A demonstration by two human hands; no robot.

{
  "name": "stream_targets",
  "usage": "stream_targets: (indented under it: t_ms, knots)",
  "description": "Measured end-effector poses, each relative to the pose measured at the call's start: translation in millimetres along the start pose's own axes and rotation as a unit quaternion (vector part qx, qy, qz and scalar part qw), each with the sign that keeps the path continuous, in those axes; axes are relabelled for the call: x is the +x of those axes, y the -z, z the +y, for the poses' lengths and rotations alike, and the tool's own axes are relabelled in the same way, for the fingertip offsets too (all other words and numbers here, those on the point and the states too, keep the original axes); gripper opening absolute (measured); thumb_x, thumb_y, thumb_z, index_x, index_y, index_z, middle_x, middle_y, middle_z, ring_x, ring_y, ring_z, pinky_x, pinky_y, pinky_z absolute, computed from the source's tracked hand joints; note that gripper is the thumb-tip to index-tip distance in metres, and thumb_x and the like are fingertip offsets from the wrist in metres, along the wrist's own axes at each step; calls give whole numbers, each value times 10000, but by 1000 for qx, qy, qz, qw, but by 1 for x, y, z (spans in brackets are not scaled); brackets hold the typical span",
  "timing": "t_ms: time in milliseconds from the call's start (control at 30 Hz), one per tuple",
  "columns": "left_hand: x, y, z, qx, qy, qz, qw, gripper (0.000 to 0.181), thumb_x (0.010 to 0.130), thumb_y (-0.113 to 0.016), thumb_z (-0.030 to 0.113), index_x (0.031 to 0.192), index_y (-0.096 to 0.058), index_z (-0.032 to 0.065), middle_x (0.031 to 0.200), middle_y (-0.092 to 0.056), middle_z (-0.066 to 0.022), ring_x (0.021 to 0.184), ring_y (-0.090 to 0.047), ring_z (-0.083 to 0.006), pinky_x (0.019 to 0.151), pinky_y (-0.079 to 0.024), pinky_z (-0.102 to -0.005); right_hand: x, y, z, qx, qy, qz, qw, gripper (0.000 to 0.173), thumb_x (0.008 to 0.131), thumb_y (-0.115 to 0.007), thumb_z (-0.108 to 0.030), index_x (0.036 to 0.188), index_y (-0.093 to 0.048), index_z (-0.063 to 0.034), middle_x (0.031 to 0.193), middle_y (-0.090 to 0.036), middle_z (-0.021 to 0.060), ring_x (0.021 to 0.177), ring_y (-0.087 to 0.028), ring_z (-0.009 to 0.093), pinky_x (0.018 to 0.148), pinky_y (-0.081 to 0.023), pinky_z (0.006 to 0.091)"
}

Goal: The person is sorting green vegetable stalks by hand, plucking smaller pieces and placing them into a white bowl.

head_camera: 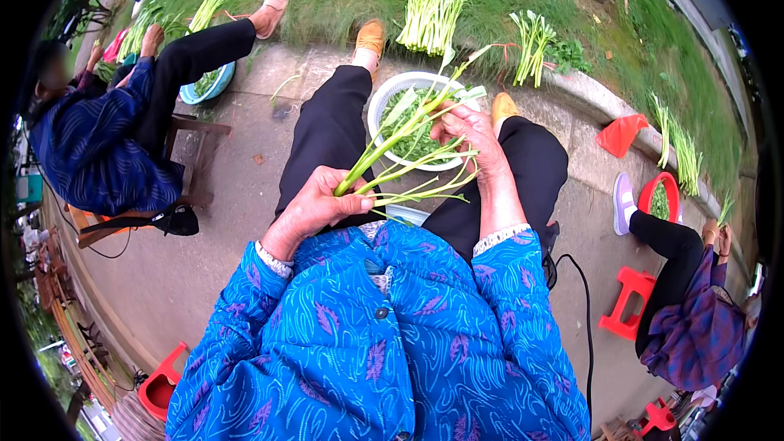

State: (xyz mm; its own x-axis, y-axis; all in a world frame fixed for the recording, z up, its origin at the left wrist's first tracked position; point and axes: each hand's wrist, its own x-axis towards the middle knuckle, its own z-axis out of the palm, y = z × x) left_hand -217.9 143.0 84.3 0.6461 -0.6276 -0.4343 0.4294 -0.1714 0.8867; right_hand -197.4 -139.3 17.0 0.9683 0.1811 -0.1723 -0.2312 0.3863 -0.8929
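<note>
My left hand (327, 202) grips a few long green leafy stems (392, 142) by their lower ends, in front of my lap. They fan out up and to the right. With curled fingers, my right hand (473, 135) pinches among the side shoots near the upper part of the stems; its fingertips are partly hidden by leaves. Beneath both hands, between my feet, stands a white plastic basket (375, 111) holding loose green leaves (422, 135). Part of a pale stool or seat (407, 214) shows between my thighs.
Bundles of bare stems lie on the grass edge, a thick one (432, 12) and a thinner one (531, 46). A seated person (110, 135) is at left near a blue basin (228, 78); another (692, 312) sits right by a red basin (649, 187). A red plastic stool (631, 300) stands nearby.
</note>
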Motion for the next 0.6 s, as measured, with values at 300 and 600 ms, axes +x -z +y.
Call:
stream_targets:
  t_ms: [300, 600]
  knots:
    - [-1, -4, 7, 35, -1, 8, 999, 239, 829, -666, 211, 955, -647, 9, 655, -551, 39, 456, -376, -7, 405, -282, -173, 2, 2, 7, -25, 2, 43, 999, 162, 843, -634, -137, 945, -650, -12, 766, -657, 32, 641, -568, 69, 566, -424, 192]
    - [1, -7, 4, -33, -73, 120, 990, 303, 936, -531, 312, 986, -570, 16, 683, -597, -57, 402, -393, -28, 365, -290, -160, -1, -6, 4, -48, 51, 55, 996, 111, 834, -592, -93, 896, -624, -7, 751, -637, 27, 585, -573, 69, 521, -419, 188]
